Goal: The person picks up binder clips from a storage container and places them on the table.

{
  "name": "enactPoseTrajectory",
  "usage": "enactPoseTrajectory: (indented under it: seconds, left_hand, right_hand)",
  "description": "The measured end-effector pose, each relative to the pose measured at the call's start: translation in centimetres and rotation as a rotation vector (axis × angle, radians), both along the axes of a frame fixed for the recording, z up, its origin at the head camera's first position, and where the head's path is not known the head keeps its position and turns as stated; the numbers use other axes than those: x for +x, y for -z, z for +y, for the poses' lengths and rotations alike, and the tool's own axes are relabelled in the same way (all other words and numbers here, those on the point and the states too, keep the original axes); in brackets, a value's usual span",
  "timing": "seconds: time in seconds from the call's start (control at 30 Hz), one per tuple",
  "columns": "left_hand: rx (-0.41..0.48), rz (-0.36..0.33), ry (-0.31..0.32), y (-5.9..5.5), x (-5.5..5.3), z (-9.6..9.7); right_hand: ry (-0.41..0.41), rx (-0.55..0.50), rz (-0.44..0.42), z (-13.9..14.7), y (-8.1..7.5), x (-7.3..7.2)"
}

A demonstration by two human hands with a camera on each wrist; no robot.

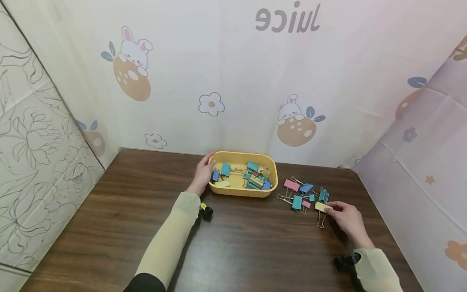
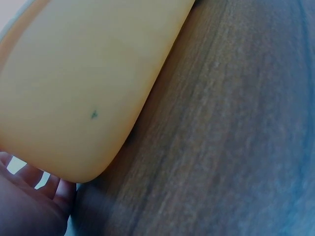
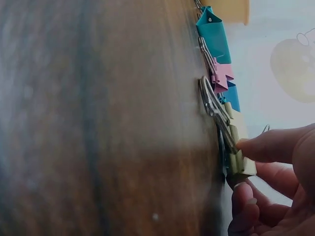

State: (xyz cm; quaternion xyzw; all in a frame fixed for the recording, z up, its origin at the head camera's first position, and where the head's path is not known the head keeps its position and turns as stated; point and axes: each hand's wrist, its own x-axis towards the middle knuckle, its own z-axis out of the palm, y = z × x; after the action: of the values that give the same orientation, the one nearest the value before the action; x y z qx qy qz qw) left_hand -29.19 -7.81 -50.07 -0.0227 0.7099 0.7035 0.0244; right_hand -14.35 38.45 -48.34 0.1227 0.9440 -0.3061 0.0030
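Observation:
A yellow plastic basket [image 1: 242, 194] holds several binder clips in teal, blue and yellow. My left hand [image 1: 202, 175] holds its left end, thumb at the rim; in the left wrist view the fingers [image 2: 51, 187] bend against the end wall. To the basket's right lies a loose group of clips, among them a pink binder clip [image 1: 291, 185], a blue binder clip [image 1: 306, 188] and a teal binder clip [image 1: 297, 202]. At this group's near right side, my right hand [image 1: 348, 221] pinches a yellow binder clip [image 1: 322, 207] by its body, thumb [image 3: 270, 145] on one side.
The brown wooden table [image 1: 255, 243] reaches back to a printed curtain [image 1: 233, 81] just behind the basket. More printed cloth [image 1: 430, 162] hangs along the right edge, and a flower-patterned panel [image 1: 36, 142] stands at the left.

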Motion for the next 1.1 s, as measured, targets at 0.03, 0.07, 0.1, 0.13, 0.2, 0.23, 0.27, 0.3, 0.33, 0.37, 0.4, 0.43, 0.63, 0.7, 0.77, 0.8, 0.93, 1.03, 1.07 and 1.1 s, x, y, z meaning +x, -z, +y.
enactPoseTrajectory:
  seconds: [0.03,0.07,0.1,0.13,0.2,0.23,0.27,0.3,0.33,0.37,0.4,0.43,0.63,0.7,0.77,0.8,0.93,1.03,1.07,1.1]
  left_hand:
    - [0.000,-0.004,-0.001,0.0,0.0,0.0]
    - [0.000,-0.007,-0.001,0.0,0.0,0.1]
    - [-0.001,-0.009,-0.001,-0.1,0.0,0.1]
    - [-0.004,-0.012,-0.003,-0.1,0.1,0.1]
    - [-0.007,-0.015,-0.001,-0.1,0.1,0.1]
    - [-0.007,-0.016,-0.001,-0.1,0.1,0.1]
    - [-0.008,-0.014,0.001,0.0,0.1,0.1]
    - [-0.008,-0.013,0.001,0.0,0.1,0.1]
    - [-0.007,-0.014,0.000,0.0,0.1,0.1]
    - [-0.007,-0.012,-0.001,0.0,0.1,0.1]
    - [-0.006,-0.010,0.000,0.0,0.1,0.1]
    - [-0.005,-0.009,0.001,0.0,0.1,0.1]
    - [0.001,0.000,0.014,0.0,0.0,0.0]
    - [0.002,0.005,0.021,0.0,-0.1,0.0]
    - [0.002,0.010,0.024,0.0,0.0,0.1]
    - [0.001,0.012,0.027,0.0,0.0,0.1]
    - [0.000,0.016,0.025,0.1,0.0,0.1]
    - [-0.002,0.016,0.016,0.1,0.0,0.1]
    - [-0.001,0.015,0.014,0.0,0.1,0.1]
    - [-0.002,0.014,0.011,0.0,0.1,0.1]
  right_hand:
    - [-0.003,0.006,-0.002,0.1,0.0,0.0]
    - [-0.007,0.011,-0.004,0.1,0.0,0.0]
    - [-0.012,0.020,-0.006,0.1,0.0,0.1]
    - [-0.014,0.024,-0.009,0.1,0.0,0.0]
    - [-0.018,0.035,-0.009,0.1,-0.1,0.0]
    - [-0.018,0.039,-0.008,0.1,-0.2,-0.1]
    - [-0.019,0.041,-0.005,0.1,-0.3,-0.1]
    - [-0.019,0.041,0.002,0.0,-0.5,-0.1]
    - [-0.018,0.038,0.013,-0.1,-0.6,-0.2]
    - [-0.018,0.037,0.030,-0.2,-0.8,-0.2]
    - [-0.020,0.039,0.050,-0.4,-1.1,-0.3]
    - [-0.023,0.050,0.079,-0.6,-1.3,-0.4]
    - [-0.061,0.075,0.260,-3.6,-3.8,-1.3]
    - [-0.087,0.052,0.306,-5.0,-4.6,-1.8]
    - [-0.125,0.036,0.350,-6.4,-5.2,-2.4]
    - [-0.145,0.029,0.373,-7.1,-5.3,-2.8]
    - [-0.213,-0.025,0.408,-9.7,-5.7,-4.6]
    - [-0.243,-0.095,0.372,-11.5,-5.6,-6.0]
    - [-0.254,-0.117,0.352,-12.1,-5.6,-6.4]
    - [-0.259,-0.133,0.334,-12.8,-5.6,-6.8]
